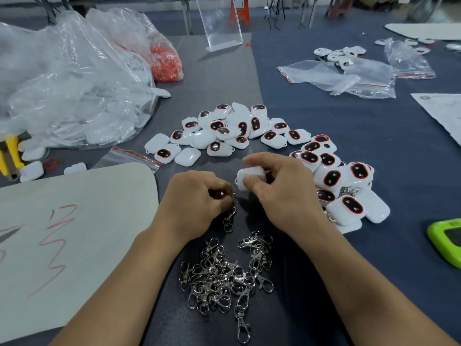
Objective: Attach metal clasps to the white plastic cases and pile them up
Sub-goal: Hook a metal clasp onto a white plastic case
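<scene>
Silver metal clasp (230, 216) hangs from the left hand (197, 196), whose thumb and fingers are curled and pinch its upper end; the hook end with its rings dangles free below. The right hand (282, 193) holds one white plastic case (249, 177) between thumb and curled fingers, just beside the left hand, over the middle of the table (374, 146).

The two parts are close but seem not yet joined; the fingers hide the exact contact. To do this step well, I think the case should be turned so that its small corner loop (236, 181) faces the ring. The ring should be opened only slightly and threaded fully round before the hands let go.

Loose clasps (224, 278) lie in a heap by the near edge. A pile of cases (344, 181), some with clasps showing under them, lies toward the right edge, and this case probably belongs there.
</scene>
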A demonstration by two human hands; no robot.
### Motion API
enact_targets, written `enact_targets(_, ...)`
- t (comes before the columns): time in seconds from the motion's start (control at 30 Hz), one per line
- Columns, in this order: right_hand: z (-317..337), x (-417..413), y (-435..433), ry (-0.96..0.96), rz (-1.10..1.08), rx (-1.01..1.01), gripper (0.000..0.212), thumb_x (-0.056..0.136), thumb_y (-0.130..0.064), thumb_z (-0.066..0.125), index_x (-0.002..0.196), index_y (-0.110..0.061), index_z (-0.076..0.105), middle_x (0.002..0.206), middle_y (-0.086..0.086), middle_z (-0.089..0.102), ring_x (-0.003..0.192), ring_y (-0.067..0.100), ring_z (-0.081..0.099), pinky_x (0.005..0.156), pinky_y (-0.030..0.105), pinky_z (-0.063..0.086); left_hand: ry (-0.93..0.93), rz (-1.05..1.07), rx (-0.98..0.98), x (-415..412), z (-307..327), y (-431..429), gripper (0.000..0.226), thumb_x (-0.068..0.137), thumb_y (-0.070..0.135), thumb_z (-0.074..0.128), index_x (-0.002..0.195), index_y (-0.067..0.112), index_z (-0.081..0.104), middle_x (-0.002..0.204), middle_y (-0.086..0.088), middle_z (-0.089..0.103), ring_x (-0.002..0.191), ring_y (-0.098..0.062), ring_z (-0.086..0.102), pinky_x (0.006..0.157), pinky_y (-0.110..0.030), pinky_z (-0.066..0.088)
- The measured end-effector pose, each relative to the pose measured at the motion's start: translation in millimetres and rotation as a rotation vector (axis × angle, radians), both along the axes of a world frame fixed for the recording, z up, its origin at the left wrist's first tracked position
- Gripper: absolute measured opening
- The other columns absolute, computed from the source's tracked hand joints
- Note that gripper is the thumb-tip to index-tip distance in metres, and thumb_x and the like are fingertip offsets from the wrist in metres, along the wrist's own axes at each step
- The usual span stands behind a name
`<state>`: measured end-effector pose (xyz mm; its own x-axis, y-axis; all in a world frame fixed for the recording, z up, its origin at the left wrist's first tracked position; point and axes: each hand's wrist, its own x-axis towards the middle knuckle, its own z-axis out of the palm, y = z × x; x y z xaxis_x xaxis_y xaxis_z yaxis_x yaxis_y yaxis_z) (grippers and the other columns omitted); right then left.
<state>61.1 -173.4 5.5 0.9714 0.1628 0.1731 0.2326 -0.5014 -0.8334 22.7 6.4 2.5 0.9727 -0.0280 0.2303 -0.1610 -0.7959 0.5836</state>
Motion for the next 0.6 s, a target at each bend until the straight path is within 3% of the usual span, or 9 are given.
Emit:
enact_targets(0.13, 0.1, -0.3, -0.6, 0.064, 0.083, 0.027, 0.017, 0.086, -0.018, 0.079, 0.092, -0.033, 0.079, 0.084, -0.010, 0.075, 0.074, 0.003, 0.067, 0.064, 0.013, 0.052, -0.014, -0.024, 0.012, -0.1, -0.5, 1.5, 0.013, 0.075, 0.020, 0.083, 0.077, 0.031, 0.078, 0.065, 0.014, 0.060, 0.070, -0.001, 0.056, 0.063, -0.008, 0.032)
enact_targets(0.33, 2.3, -1.6, 0.2, 0.072, 0.068, 0.107, 0.018, 0.088, -0.019, 0.079, 0.088, -0.037, 0.079, 0.083, -0.004, 0.077, 0.070, 0.015, 0.068, 0.064, 0.027, 0.056, -0.010, -0.047, 0.002, 1.6, -1.7, 4.3, 0.014, 0.075, 0.019, 0.082, 0.081, 0.031, 0.080, 0.070, 0.012, 0.064, 0.075, -0.005, 0.059, 0.065, -0.009, 0.034)
enact_targets(0.47, 3.6, -2.1, 0.9, 0.085, 0.087, 0.080, 0.019, 0.087, -0.014, 0.078, 0.086, -0.034, 0.079, 0.079, -0.005, 0.075, 0.069, 0.013, 0.067, 0.061, 0.020, 0.053, -0.012, -0.041, 0.006, 1.9, -3.3, 3.9, 0.013, 0.076, 0.021, 0.082, 0.081, 0.033, 0.080, 0.071, 0.011, 0.065, 0.074, -0.008, 0.059, 0.066, -0.013, 0.036)
enact_targets(0.6, 6.0, 0.6, -2.1, 0.085, 0.098, 0.034, 0.016, 0.088, -0.016, 0.078, 0.089, -0.032, 0.080, 0.077, -0.008, 0.073, 0.067, 0.005, 0.064, 0.056, 0.008, 0.044, -0.015, -0.012, 0.006, 3.0, -4.6, 2.8, 0.009, 0.077, 0.025, 0.081, 0.081, 0.033, 0.079, 0.069, 0.014, 0.064, 0.075, -0.004, 0.059, 0.065, -0.007, 0.033)
